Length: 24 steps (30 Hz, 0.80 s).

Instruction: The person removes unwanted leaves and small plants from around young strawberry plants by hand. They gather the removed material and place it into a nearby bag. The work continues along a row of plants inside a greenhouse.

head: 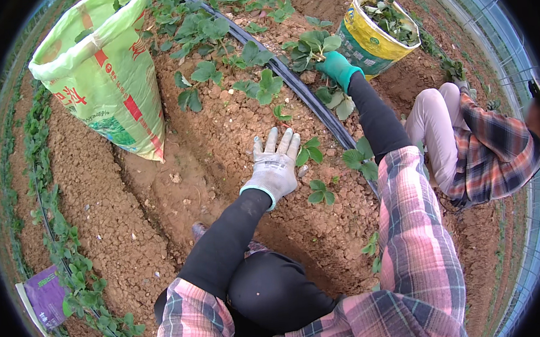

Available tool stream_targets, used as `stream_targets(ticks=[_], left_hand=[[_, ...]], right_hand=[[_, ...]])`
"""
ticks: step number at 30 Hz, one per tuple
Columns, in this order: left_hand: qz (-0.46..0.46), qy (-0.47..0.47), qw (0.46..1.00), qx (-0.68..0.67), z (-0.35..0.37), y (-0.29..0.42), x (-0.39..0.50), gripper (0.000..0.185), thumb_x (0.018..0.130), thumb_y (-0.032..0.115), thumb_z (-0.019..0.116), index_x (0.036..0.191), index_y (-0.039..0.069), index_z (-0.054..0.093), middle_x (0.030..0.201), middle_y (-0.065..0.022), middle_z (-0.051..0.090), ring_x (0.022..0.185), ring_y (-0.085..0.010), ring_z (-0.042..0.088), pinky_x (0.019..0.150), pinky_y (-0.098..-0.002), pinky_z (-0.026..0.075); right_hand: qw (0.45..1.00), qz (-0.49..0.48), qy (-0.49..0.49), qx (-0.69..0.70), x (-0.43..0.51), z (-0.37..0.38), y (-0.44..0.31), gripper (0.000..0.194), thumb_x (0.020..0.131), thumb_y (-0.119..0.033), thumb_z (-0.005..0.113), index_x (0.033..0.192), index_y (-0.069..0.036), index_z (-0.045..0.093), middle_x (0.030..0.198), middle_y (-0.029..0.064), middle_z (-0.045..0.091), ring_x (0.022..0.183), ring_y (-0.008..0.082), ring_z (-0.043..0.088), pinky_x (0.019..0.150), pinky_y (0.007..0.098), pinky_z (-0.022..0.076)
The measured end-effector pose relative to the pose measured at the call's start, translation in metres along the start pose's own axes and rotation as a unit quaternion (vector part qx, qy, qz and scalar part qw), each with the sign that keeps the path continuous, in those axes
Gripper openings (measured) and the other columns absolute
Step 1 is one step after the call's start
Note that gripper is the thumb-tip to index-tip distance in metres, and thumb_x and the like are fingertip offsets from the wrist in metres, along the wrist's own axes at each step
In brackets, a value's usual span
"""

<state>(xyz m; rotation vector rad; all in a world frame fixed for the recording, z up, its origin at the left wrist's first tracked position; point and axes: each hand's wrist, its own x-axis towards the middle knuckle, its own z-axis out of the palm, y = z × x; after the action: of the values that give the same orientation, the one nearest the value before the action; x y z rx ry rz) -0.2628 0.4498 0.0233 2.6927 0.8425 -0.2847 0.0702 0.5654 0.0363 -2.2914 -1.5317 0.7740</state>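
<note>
My left hand [275, 168], in a pale grey knitted work glove with a coated palm, lies palm down on the crumbly soil of the bed [231, 138]. Its fingers are spread and hold nothing. Small strawberry plants [309, 151] grow just to its right. Farther out, my right hand [339, 69], in a green glove, grips a bunch of strawberry leaves [313, 45] by the pale stems. That bunch is beside a yellow and green bucket [372, 39] filled with cut leaves [391, 21]. A black drip hose [299, 85] runs along the bed between my hands.
An upright light green woven sack [116, 85] with a few leaves inside stands at upper left. A purple container [46, 298] lies on its side at lower left, by another plant row [71, 254]. On the right a person [486, 146] crouches, one gloved hand near leaves.
</note>
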Motion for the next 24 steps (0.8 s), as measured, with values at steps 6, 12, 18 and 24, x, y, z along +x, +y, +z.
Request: stream_targets(ticks=[6, 12, 18, 24], left_hand=[[0.013, 0.029, 0.999, -0.021, 0.005, 0.005, 0.006, 0.079, 0.098, 0.051, 0.05, 0.161, 0.011, 0.022, 0.169, -0.0091, 0.017, 0.155, -0.037, 0.013, 0.121, -0.0637, 0.007], [0.015, 0.024, 1.0, -0.007, 0.007, 0.004, 0.005, 0.08, 0.099, 0.054, 0.048, 0.161, 0.012, 0.021, 0.168, -0.0094, 0.016, 0.154, -0.0376, 0.013, 0.121, -0.0628, 0.008], [0.023, 0.033, 0.999, -0.014, 0.006, 0.007, 0.006, 0.08, 0.099, 0.054, 0.048, 0.16, 0.011, 0.021, 0.168, -0.0096, 0.017, 0.154, -0.0379, 0.013, 0.121, -0.0632, 0.008], [0.017, 0.023, 1.0, -0.011, 0.005, 0.003, 0.003, 0.08, 0.099, 0.054, 0.049, 0.16, 0.011, 0.022, 0.168, -0.01, 0.017, 0.154, -0.0378, 0.014, 0.121, -0.0638, 0.009]], right_hand=[[0.918, 0.01, 0.07, 0.391, -0.035, 0.007, 0.001, 0.028, 0.095, -0.014, 0.065, 0.115, 0.003, 0.057, 0.098, 0.0133, 0.067, 0.068, 0.0192, 0.064, 0.055, 0.0363, 0.0576], [0.984, -0.045, 0.099, -0.139, 0.006, 0.034, -0.017, 0.036, 0.085, -0.018, 0.065, 0.118, -0.004, 0.065, 0.11, 0.022, 0.069, 0.103, 0.0393, 0.066, 0.089, 0.047, 0.0531], [0.947, -0.136, 0.205, -0.205, 0.019, 0.056, -0.007, 0.028, 0.092, -0.008, 0.053, 0.118, -0.008, 0.063, 0.13, 0.0202, 0.059, 0.108, 0.0405, 0.063, 0.089, 0.0487, 0.0533], [0.934, -0.201, 0.198, -0.219, 0.011, 0.059, -0.01, 0.03, 0.092, -0.003, 0.051, 0.118, -0.01, 0.063, 0.126, 0.0198, 0.059, 0.11, 0.0405, 0.061, 0.092, 0.0489, 0.0514]])
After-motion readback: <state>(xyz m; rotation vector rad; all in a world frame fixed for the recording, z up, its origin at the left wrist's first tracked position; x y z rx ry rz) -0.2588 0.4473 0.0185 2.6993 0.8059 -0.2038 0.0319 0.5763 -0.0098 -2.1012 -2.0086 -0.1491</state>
